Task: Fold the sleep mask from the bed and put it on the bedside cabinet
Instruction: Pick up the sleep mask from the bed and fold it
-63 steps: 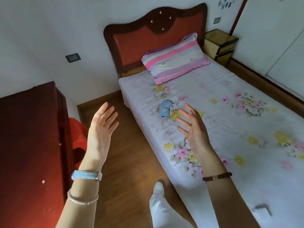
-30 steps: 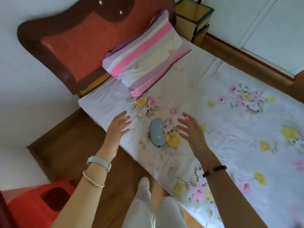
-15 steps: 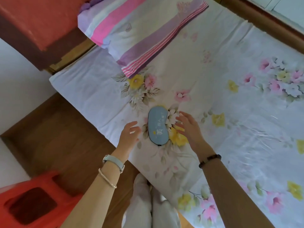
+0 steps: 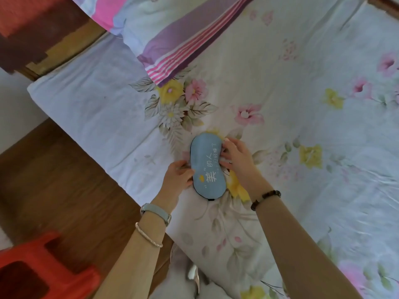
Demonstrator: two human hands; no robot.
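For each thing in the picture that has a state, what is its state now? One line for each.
sleep mask: flat on the sheet, not yet folded, printed side up.
left hand: fingers touching the mask's left edge; grip not clearly closed.
right hand: fingers touching the mask's right edge; grip not clearly closed.
pillow: lying at the head of the bed.
bed sheet: spread, slightly wrinkled.
red stool: standing on the floor.
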